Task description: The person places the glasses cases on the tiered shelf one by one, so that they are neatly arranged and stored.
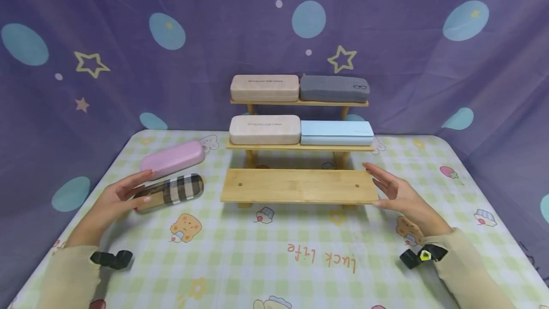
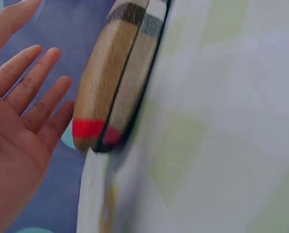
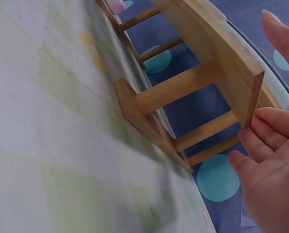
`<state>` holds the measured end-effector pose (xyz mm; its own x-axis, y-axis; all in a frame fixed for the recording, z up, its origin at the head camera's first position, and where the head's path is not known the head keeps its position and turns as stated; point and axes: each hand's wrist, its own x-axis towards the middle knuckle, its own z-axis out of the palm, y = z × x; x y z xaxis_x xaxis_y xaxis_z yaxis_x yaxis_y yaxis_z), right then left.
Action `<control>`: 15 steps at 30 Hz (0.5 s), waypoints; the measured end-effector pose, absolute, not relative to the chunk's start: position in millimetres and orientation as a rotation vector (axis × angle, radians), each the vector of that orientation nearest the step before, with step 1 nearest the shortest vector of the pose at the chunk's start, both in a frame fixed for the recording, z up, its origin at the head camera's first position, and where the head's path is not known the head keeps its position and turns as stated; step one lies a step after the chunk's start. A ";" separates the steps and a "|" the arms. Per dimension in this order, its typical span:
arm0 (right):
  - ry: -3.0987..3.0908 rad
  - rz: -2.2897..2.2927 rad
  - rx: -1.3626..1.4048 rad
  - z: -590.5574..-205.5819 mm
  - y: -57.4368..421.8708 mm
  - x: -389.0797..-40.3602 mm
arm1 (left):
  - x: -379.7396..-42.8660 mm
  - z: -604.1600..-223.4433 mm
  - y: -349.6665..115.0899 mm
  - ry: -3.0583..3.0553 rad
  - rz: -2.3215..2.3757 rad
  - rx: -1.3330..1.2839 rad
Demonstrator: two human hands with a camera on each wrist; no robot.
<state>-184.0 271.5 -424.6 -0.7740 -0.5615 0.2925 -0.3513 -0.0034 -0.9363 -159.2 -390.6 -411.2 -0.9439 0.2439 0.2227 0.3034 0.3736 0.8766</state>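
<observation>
My left hand (image 1: 116,197) is held over the near-left end of a plaid glasses case (image 1: 182,188), thumb and fingers spread apart around that end. In the left wrist view the palm faces the case (image 2: 112,73), with the little finger right beside its red stripe. At the right end of a three-tier wooden stand, my right hand (image 1: 399,195) has its fingertips at the edge of the bottom shelf (image 1: 296,189). The right wrist view shows those fingers (image 3: 263,141) loosely bent at the plank's corner, the thumb standing away. A pink glasses case (image 1: 173,158) lies just behind the plaid one.
On the top shelf sit a beige case (image 1: 264,88) and a grey case (image 1: 334,89). The middle shelf bears another beige case (image 1: 265,131) and a light blue case (image 1: 337,133). A green checked cloth (image 1: 240,252) covers the table; a purple curtain (image 1: 240,37) hangs behind.
</observation>
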 end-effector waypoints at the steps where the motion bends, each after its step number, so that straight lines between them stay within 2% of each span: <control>1: 2.099 -1.873 -0.957 -424.5 270.8 -184.4 | -157.8 -412.5 -392.8 -2.553 -1.670 -0.491; 9: 2.126 -1.863 -0.833 -424.9 264.8 -185.1 | -151.3 -425.1 -408.0 -2.520 -1.820 -0.398; 15: 2.177 -1.856 -0.746 -426.1 262.3 -183.9 | -151.1 -431.4 -410.3 -2.677 -1.682 -0.348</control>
